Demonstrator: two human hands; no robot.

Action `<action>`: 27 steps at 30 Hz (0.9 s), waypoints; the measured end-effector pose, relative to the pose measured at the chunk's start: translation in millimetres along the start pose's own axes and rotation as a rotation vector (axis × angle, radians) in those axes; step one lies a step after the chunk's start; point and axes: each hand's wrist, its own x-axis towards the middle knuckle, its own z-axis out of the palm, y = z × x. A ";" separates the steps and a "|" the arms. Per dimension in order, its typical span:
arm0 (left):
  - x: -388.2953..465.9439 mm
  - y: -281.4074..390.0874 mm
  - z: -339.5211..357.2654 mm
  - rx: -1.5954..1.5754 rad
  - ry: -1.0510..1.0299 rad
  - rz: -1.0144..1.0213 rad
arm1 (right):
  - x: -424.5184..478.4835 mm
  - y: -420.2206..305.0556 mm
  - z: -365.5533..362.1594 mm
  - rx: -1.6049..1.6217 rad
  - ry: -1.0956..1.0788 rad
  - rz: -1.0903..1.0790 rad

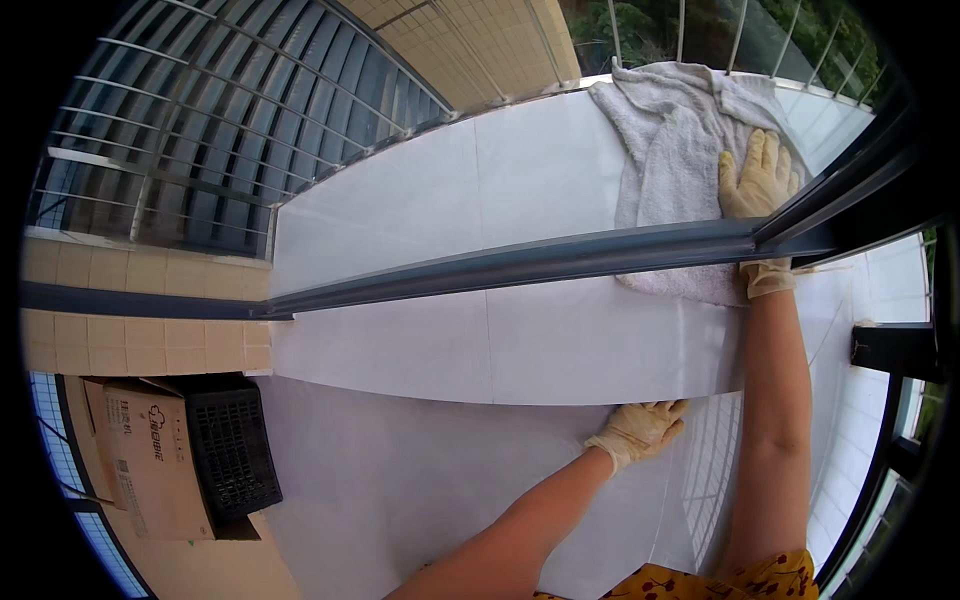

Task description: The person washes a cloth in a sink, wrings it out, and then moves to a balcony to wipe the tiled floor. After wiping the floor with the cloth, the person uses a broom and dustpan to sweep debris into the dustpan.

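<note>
My right hand (pixel 757 176), in a pale yellow glove, reaches past a dark metal window frame rail (pixel 517 259) and presses with its fingers spread on a grey-white terry towel (pixel 667 150). The towel lies crumpled over the white sill slab (pixel 390 187), its far edge against the railing bars and its near edge showing on this side of the rail. My left hand (pixel 637 433), gloved alike, rests on the near edge of the white ledge (pixel 390 349) and holds nothing that shows.
A cardboard box (pixel 154 457) with printing and a black plastic crate (pixel 232 446) stand at the lower left. Metal bars (pixel 680 34) line the sill's outer side. An upright dark frame member (pixel 847 176) stands right beside my right forearm. A dark block (pixel 892 349) juts in at the right.
</note>
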 end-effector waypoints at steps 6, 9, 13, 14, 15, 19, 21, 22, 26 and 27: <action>4.7 2.4 31.2 -0.076 0.258 0.057 | -15.7 1.1 28.3 -0.073 0.075 -0.063; 1.9 -12.3 16.1 -0.121 0.233 0.067 | -15.7 18.8 46.9 -0.072 0.083 -0.138; -82.5 -75.2 -25.0 -0.482 0.309 -0.029 | -22.5 3.4 27.4 -0.260 -0.105 -0.162; -133.6 -113.6 -49.5 -0.603 0.547 -0.072 | -23.8 -12.0 14.9 -0.350 -0.181 -0.185; -194.1 -154.1 -73.0 -0.511 0.592 -0.268 | -28.0 -43.7 -3.0 -0.428 -0.250 -0.235; -398.0 -280.3 -106.9 -0.001 0.701 -0.720 | -55.6 -276.2 -23.6 -0.076 -0.210 -0.294; -415.9 -306.9 -100.3 -0.029 0.663 -0.736 | -46.1 -361.5 -52.9 0.084 -0.055 -0.261; -422.3 -313.8 -95.6 -0.087 0.608 -0.745 | -55.2 -403.4 -64.7 0.078 -0.030 -0.299; -426.9 -324.5 -80.5 -0.149 0.630 -0.751 | -124.8 -520.7 -119.5 0.380 0.077 -0.669; -425.7 -325.1 -80.6 -0.142 0.627 -0.748 | -137.7 -529.4 -124.6 0.432 0.183 -0.800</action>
